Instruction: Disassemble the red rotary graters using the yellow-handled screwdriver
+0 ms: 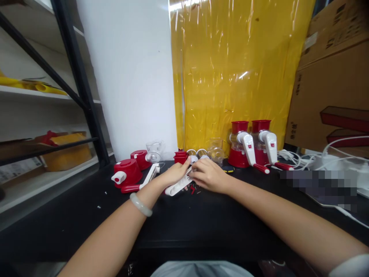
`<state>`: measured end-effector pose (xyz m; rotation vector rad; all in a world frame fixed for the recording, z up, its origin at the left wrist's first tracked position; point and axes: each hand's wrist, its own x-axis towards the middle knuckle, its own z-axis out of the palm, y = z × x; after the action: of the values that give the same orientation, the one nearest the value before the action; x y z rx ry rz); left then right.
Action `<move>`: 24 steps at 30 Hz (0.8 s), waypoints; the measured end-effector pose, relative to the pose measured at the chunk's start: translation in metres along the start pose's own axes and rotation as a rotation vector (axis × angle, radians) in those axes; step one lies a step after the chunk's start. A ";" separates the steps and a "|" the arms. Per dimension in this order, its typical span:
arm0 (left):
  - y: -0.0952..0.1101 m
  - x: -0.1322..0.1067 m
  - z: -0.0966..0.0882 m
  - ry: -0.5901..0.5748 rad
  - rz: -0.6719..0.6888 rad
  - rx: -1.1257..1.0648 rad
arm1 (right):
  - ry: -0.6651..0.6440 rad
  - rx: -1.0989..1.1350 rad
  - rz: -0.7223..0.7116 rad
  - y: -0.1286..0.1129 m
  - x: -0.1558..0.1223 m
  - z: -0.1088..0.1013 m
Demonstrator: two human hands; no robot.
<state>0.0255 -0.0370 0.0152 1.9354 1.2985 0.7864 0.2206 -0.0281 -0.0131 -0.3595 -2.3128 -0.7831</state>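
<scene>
Held above the black table, a white plastic crank handle (176,188) shows its hollow side. My left hand (176,174) is closed around it, thumb along the upper end. The bent fingers of my right hand (210,175) press together at that same end; whatever is between them is hidden. Small red pieces (193,189) lie on the table just below. Left of my hands is another white crank handle (150,177) with a red grip. Metal grater drums (191,154) and red plastic hoppers (180,157) stand right behind my hands.
Two red bases (128,172) and a clear housing (155,150) stand at left. Another clear housing (216,149) is behind my right hand. Two assembled rotary graters (241,148) stand at right, near white cables (300,161) and a large cardboard box (331,84). Shelving (83,88) borders the left.
</scene>
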 end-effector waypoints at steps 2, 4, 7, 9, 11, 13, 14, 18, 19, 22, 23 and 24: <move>0.000 0.000 0.002 -0.010 0.012 -0.003 | 0.018 -0.015 0.010 -0.002 -0.002 0.001; 0.001 0.000 0.004 -0.028 0.025 0.003 | 0.035 -0.044 0.011 -0.003 -0.002 0.001; 0.004 -0.001 0.003 -0.026 0.070 0.042 | 0.035 -0.106 -0.027 -0.003 0.000 -0.002; 0.005 -0.002 0.003 -0.050 0.084 0.054 | 0.019 -0.115 -0.026 -0.002 0.001 -0.004; 0.006 -0.003 0.002 -0.120 0.069 0.034 | 0.005 -0.095 0.007 0.001 0.000 -0.004; 0.005 -0.003 0.001 -0.199 0.051 0.008 | 0.005 -0.067 0.040 0.006 -0.002 -0.004; 0.005 -0.003 0.001 -0.229 0.057 -0.001 | 0.009 -0.054 0.049 0.008 -0.004 -0.003; 0.004 -0.001 -0.003 -0.345 0.107 -0.052 | 0.008 0.003 0.068 0.019 -0.011 -0.003; 0.004 0.000 -0.004 -0.380 0.111 -0.062 | 0.004 0.016 0.078 0.022 -0.013 -0.004; 0.001 0.001 -0.006 -0.427 0.121 -0.038 | -0.001 0.044 0.101 0.026 -0.016 -0.005; 0.001 0.001 -0.006 -0.415 0.127 -0.017 | 0.002 0.050 0.106 0.027 -0.016 -0.005; 0.000 0.000 -0.006 -0.397 0.136 0.007 | 0.002 0.055 0.110 0.028 -0.016 -0.005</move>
<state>0.0206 -0.0352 0.0190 2.0707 0.9395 0.4274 0.2476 -0.0104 -0.0088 -0.4566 -2.2871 -0.6646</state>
